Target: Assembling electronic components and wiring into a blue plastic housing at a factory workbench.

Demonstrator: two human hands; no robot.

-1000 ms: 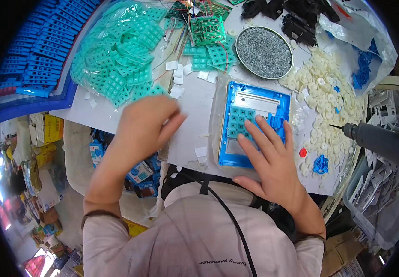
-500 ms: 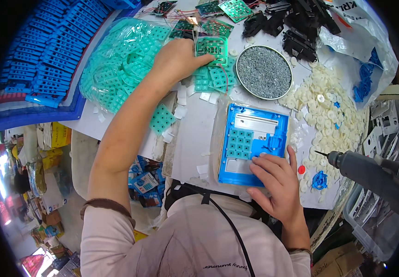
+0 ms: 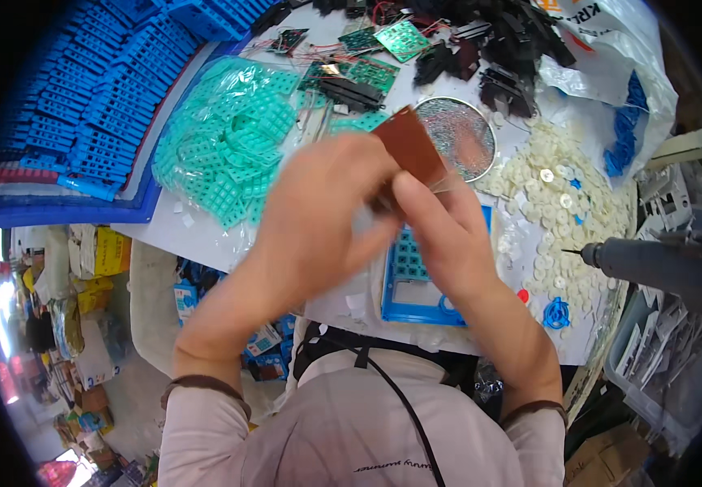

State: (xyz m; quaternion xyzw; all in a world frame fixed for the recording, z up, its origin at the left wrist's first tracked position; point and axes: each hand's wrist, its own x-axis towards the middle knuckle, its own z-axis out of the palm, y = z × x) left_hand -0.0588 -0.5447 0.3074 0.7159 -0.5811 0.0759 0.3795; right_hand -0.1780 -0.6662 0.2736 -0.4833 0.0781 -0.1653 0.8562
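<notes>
Above the blue plastic casing [image 3: 481, 312], both hands meet at a circuit board [image 3: 410, 144] whose brown side faces up. My right hand [image 3: 452, 239] pinches the board's near edge between thumb and fingers. My left hand [image 3: 310, 211] is smeared by motion beside that edge; its fingertips are too blurred to tell whether they grip anything. Partly hidden under the hands, the casing lies on the table with a teal rubber keypad [image 3: 409, 258] set inside it.
Teal keypads in a clear bag [image 3: 225, 134] lie at left, near stacked blue casings [image 3: 83, 105]. A round tin of screws [image 3: 456, 134] stands behind the hands. White discs [image 3: 562, 203] spread at right, by an electric screwdriver [image 3: 651, 264]. Black parts [image 3: 521, 40] and green boards [image 3: 402, 40] lie behind.
My left hand has come back from the far boards toward me with a circuit board, now brown side up. My right hand has risen off the casing and taken hold of the board.
</notes>
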